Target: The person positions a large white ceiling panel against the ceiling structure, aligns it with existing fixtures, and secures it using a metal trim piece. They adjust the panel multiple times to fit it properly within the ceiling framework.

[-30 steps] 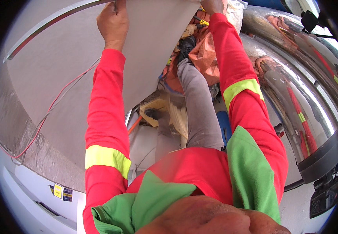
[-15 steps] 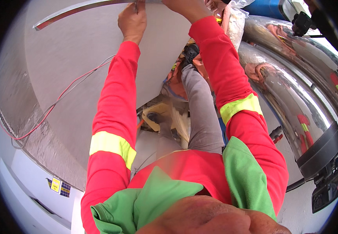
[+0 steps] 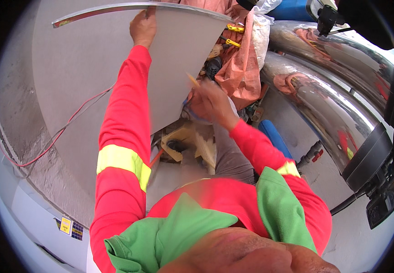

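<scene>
A long, shiny metal straightedge (image 3: 101, 10) crosses the far part of a large grey board (image 3: 88, 59), appearing curved in this wide view. My left hand (image 3: 143, 28) is closed at the near edge of the straightedge, its fingertips partly hidden against the metal. Nearer to me, over the right edge of the board, my right hand (image 3: 215, 103) is closed around a thin yellow pencil (image 3: 192, 80). Motion smears the pencil and the fingers, and the pencil's tip points away to the left. The right hand is apart from the straightedge.
Red and grey wires (image 3: 65, 123) trail over the board's left side. Orange sacks (image 3: 240, 75) holding yellow-handled tools stand beyond its right edge. Shiny metal cylinders (image 3: 317, 104) lie at the right, near a blue tube (image 3: 274, 139). A yellowish frame-like object (image 3: 179, 135) is near my legs.
My right hand has left the straightedge and come back toward me with the pencil. My left hand has shifted slightly left and nearer, still at the straightedge, whose right part now shows.
</scene>
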Motion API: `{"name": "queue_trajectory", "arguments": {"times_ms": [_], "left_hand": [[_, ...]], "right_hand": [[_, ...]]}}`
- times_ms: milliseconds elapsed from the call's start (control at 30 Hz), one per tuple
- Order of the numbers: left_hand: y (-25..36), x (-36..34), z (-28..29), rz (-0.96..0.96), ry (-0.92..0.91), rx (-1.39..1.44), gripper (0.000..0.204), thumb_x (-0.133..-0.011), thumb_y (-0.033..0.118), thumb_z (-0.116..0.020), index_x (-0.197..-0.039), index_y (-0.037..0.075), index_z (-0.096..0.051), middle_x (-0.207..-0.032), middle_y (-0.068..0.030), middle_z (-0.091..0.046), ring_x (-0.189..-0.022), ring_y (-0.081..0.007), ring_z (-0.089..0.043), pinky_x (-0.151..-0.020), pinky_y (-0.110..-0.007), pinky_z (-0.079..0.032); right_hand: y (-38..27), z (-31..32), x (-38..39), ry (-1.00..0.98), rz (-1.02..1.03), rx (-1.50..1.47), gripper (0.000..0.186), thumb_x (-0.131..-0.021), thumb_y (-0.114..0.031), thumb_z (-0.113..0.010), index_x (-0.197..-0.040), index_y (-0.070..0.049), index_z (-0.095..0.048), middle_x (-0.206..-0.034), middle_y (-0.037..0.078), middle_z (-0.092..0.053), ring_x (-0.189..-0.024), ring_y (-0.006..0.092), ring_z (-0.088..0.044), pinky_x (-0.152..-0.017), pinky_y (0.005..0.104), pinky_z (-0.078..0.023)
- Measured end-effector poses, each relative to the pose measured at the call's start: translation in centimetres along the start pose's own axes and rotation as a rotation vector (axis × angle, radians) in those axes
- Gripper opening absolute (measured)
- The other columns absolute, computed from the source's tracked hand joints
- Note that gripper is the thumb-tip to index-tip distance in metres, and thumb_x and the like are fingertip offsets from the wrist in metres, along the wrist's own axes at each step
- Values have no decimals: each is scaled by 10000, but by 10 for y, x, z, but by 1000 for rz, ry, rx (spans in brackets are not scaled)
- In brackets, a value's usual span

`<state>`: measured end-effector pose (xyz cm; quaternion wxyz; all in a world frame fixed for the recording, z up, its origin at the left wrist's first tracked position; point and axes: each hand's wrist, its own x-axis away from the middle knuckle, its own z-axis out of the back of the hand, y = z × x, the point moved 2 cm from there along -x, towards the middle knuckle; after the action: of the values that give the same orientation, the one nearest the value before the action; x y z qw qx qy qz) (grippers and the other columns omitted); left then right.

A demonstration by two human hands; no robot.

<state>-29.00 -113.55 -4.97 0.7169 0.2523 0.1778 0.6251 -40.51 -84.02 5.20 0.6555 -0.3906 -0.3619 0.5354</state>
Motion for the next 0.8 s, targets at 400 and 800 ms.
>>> {"name": "queue_trajectory", "arguments": {"times_ms": [400, 800], "left_hand": [[-44, -53, 1, 152, -180, 47, 765, -909, 731, -406, -1073, 33, -671, -1107, -225, -667, -1071, -443, -578, -926, -455, -439], [-108, -75, 6, 101, -435, 294, 527, -862, 327, -721, -1268, 14, -598, -1105, -115, -699, -954, -188, -666, -834, -321, -520]], "right_hand": [[48, -13, 134, -234, -346, 157, 302, -884, -28, -579, -1160, -114, -665, -859, 136, -583, -784, 362, -628, -681, 421, -505], [50, -11, 126, -165, -350, 127, 310, -883, -21, -568, -1165, -108, -665, -866, 138, -596, -797, 362, -630, -689, 418, -508]]}}
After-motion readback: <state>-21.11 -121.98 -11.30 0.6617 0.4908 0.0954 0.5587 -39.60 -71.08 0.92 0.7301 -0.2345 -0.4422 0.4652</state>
